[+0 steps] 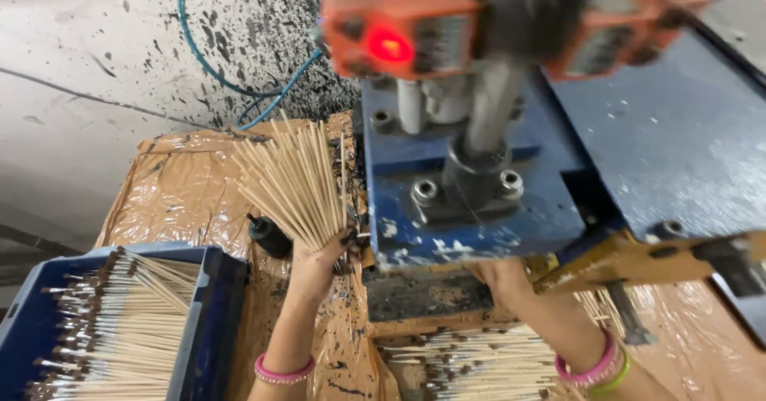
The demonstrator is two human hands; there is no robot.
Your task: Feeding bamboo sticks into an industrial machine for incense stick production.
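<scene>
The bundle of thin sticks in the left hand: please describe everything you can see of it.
The bundle of thin sticks is pale, bare and wood-like. The left hand grips its lower end, and the sticks fan out upward and to the left. It stands above the brown plastic-covered table, beside the blue machine.

The left hand (319, 259) grips fanned bamboo sticks (291, 179); the right hand (501, 276) reaches under a blue machine (471, 209).

Small workshop: blue metal press machine (479, 201) at 12 o'clock, ink-spattered concrete floor (96, 58) at 10, blue crate (211, 313) of stick bundles at 8, taped cardboard bench (183, 193).
</scene>
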